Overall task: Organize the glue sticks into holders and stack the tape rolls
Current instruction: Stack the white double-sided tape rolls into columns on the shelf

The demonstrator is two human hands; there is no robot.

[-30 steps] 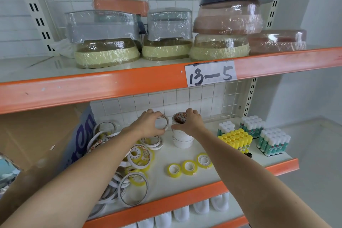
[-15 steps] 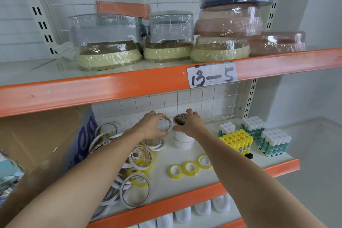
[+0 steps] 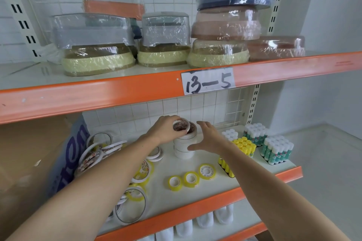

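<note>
since the earlier frame the left hand (image 3: 166, 129) has lifted its white tape roll (image 3: 181, 125) from beside the stack and now holds it tilted just above the top of the white tape stack (image 3: 184, 146), which stands far back on the lower shelf (image 3: 219, 184), while the right hand (image 3: 209, 140) has come off the top and now rests spread against the stack's right side, thumb low on its near face, steadying it. the left fingers pinch the roll around its rim, which looks the sensible hold: the roll is likely light and stiff, a cardboard core under smooth wound tape, so a rim grip keeps the flat faces free to seat. its axis leans toward the near right rather than standing upright, so it needs levelling before it can sit flush; the stack's long axis is vertical. thin loose rolls (image 3: 92, 154) lie heaped at the left, three small yellow rolls (image 3: 191, 178) sit in a row near the front edge, and the glue sticks (image 3: 277, 151) stand upright in blocks at the right, well apart from the hands.
</note>
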